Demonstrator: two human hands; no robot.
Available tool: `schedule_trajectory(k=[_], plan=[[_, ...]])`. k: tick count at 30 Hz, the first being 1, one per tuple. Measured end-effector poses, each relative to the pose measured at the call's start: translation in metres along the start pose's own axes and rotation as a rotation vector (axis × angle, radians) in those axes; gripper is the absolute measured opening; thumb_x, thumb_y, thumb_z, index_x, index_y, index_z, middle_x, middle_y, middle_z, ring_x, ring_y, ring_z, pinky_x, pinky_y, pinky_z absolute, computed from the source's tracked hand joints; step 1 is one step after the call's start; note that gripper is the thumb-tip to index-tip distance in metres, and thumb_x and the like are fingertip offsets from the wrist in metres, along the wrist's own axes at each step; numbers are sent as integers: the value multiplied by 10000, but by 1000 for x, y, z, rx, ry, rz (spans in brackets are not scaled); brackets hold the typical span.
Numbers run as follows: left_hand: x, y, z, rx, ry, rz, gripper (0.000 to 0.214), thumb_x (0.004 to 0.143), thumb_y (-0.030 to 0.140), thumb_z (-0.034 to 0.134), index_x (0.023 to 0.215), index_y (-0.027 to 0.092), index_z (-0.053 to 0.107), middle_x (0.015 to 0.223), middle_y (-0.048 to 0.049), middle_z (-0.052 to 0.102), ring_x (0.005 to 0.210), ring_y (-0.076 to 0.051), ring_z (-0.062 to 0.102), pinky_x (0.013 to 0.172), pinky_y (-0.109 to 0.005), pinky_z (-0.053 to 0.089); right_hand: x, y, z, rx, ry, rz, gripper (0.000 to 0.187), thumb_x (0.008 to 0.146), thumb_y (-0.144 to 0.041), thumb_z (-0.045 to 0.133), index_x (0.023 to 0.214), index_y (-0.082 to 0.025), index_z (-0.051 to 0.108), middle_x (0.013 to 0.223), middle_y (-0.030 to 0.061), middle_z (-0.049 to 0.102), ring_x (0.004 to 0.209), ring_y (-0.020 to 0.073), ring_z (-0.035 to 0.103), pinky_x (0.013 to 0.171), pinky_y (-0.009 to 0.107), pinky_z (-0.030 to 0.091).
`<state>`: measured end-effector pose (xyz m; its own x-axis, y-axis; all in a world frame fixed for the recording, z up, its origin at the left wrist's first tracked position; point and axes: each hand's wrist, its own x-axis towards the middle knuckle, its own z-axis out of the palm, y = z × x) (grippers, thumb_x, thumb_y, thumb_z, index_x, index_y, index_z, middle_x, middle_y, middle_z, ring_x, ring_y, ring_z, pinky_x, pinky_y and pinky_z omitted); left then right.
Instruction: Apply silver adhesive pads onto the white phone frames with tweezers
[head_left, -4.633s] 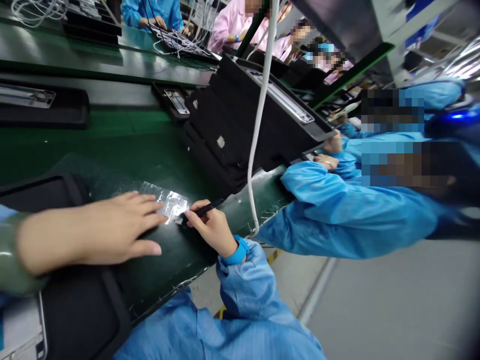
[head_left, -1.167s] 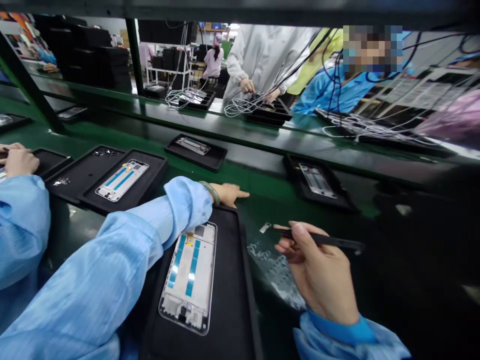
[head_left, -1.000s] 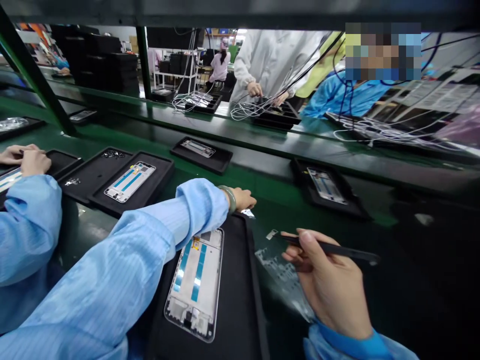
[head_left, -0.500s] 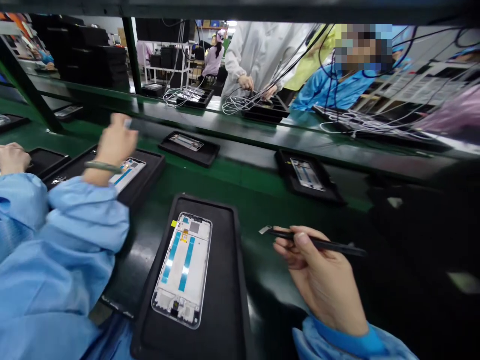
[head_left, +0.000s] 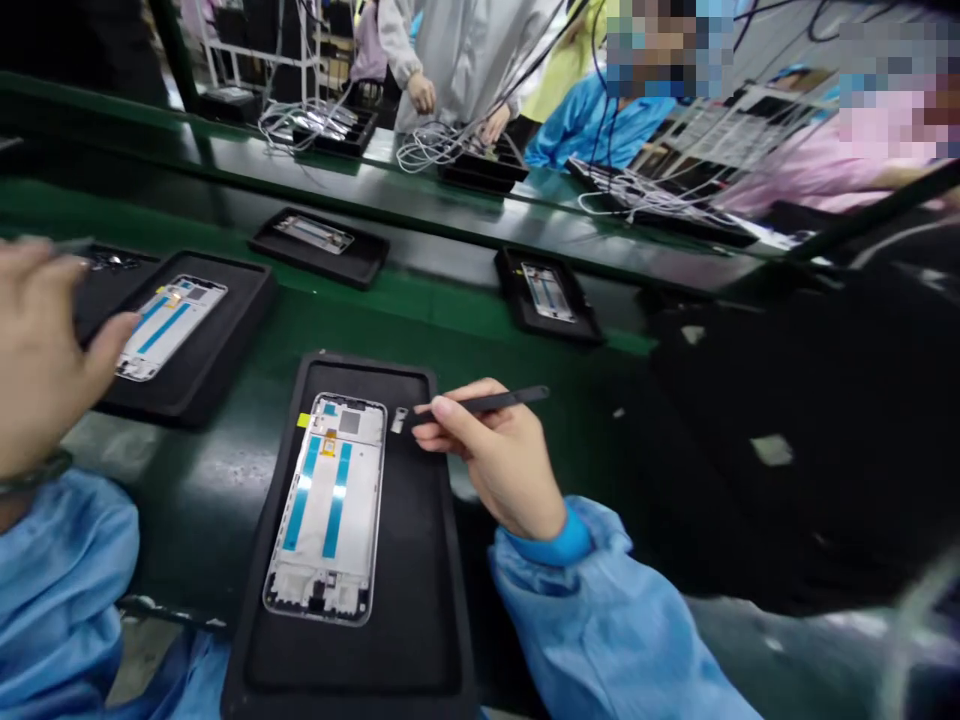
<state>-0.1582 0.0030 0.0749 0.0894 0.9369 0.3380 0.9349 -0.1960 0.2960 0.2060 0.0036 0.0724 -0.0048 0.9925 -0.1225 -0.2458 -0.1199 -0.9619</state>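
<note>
My right hand (head_left: 491, 450) is closed around black tweezers (head_left: 502, 399). A small silvery metal piece (head_left: 399, 420) is at the tweezers' tip, over the black tray (head_left: 420, 560) in front of me. Inside that tray lies a phone frame (head_left: 319, 520) with two blue strips, an orange flex piece and a yellow tab, left of the tweezers. My left hand (head_left: 45, 360), blurred and with a bracelet at the wrist, is at the left edge. Its thumb stands apart from its fingers, near a second tray (head_left: 240, 300) holding another phone frame (head_left: 176, 325).
Two more trays with phone frames, a left one (head_left: 360, 255) and a right one (head_left: 585, 320), sit farther back on the green bench (head_left: 420, 310). Behind them are white cables (head_left: 427, 148) and people in work coats. A dark mass (head_left: 720, 480) fills the right side.
My right hand has moved left with the tweezers, bringing the metal piece over the front tray. My left hand has come back from the left tray, toward the left edge. The view has shifted.
</note>
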Motion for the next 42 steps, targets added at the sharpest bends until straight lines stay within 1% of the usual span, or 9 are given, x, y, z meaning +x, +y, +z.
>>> schedule_trajectory(k=[1, 2, 3, 4, 6, 11, 16, 23, 42], plan=[[2, 16, 3, -61, -17, 67, 485, 914, 509, 412, 1365, 341, 361, 1492, 106, 400, 1417, -275, 256, 1187, -521, 150, -1, 2, 5, -1, -9, 10, 322, 658, -313, 838, 742, -152, 571, 684, 21, 733, 561, 141, 715, 506, 183, 596], [3, 31, 7, -150, -119, 160, 432, 898, 482, 474, 1301, 330, 441, 1468, 76, 436, 1343, -246, 397, 1147, -473, 282, -1, 3, 9, 3, -19, 23, 324, 666, -311, 832, 742, -156, 558, 664, 11, 726, 557, 140, 715, 502, 183, 596], [3, 44, 11, -230, -272, 262, 393, 883, 460, 517, 1256, 341, 481, 1459, 62, 453, 1303, -227, 458, 1091, -426, 378, -1, 5, 13, 7, -31, 36, 328, 675, -310, 826, 744, -161, 542, 636, 0, 716, 557, 142, 715, 503, 185, 598], [2, 55, 16, -287, -355, 343, 376, 864, 451, 551, 1227, 359, 511, 1451, 49, 468, 1275, -225, 495, 1045, -401, 433, -2, 6, 17, 10, -45, 45, 333, 683, -311, 821, 748, -166, 528, 612, -10, 707, 561, 144, 718, 510, 188, 601], [-1, 70, 26, -323, -447, 462, 423, 824, 468, 598, 1233, 386, 525, 1486, 19, 430, 1298, -263, 482, 1015, -419, 468, -1, 9, 24, 8, -71, 42, 340, 695, -315, 812, 757, -174, 509, 581, -24, 693, 570, 145, 721, 525, 194, 606], [-6, 79, 51, -230, -375, 548, 563, 790, 526, 621, 1295, 313, 493, 1525, -48, 363, 1425, -318, 288, 1145, -575, 277, 8, 14, 34, -32, -98, 2, 360, 682, -347, 815, 764, -186, 503, 574, -36, 682, 580, 148, 723, 540, 211, 607], [-14, 82, 58, -229, -340, 517, 446, 807, 500, 614, 1195, 300, 524, 1386, -38, 513, 1394, -272, 348, 1194, -548, 198, 16, 16, 37, -46, -152, 43, 369, 673, -375, 812, 769, -194, 505, 582, -41, 682, 588, 154, 725, 542, 215, 593], [-23, 86, 61, -287, -333, 437, 355, 831, 451, 594, 1136, 291, 508, 1326, -29, 545, 1381, -242, 360, 1197, -515, 219, 14, 14, 38, -107, -222, 136, 348, 685, -354, 807, 762, -193, 508, 599, -27, 695, 585, 138, 717, 545, 202, 563], [-22, 85, 60, -299, -338, 448, 368, 851, 442, 567, 1183, 299, 498, 1350, -14, 510, 1398, -237, 323, 1175, -473, 282, 13, 17, 37, -206, -221, 91, 340, 706, -404, 784, 764, -198, 520, 631, -17, 706, 602, 140, 710, 551, 218, 549]])
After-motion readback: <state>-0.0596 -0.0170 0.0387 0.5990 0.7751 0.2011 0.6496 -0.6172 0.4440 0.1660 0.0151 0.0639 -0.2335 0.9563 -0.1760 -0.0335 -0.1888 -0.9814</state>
